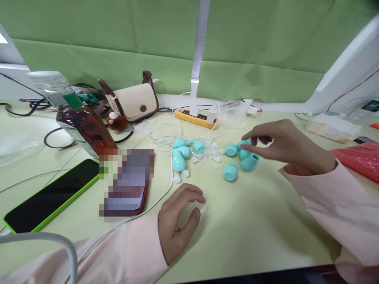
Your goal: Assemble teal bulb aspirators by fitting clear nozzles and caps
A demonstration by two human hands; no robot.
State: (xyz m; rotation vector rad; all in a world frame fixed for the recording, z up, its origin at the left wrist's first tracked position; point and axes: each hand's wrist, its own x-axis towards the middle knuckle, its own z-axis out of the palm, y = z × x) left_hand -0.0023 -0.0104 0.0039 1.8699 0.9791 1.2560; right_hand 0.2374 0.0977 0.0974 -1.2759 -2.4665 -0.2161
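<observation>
My left hand rests on the table with its fingers curved, thumb and index apart, holding nothing. My right hand hovers over a group of small turquoise bulb-shaped pieces, thumb and index apart near the rearmost ones; whether it touches one I cannot tell. A single turquoise piece sits at the front of that group, round opening toward me. Left of it lies a second cluster of turquoise pieces. Small translucent white plugs and clear bits are scattered around and between the clusters.
At left are a green-cased phone, a partly pixelated phone and a bottle of dark liquid. Behind stand a cream handbag and a yellow power strip. A white cable crosses the table; red plastic lies right.
</observation>
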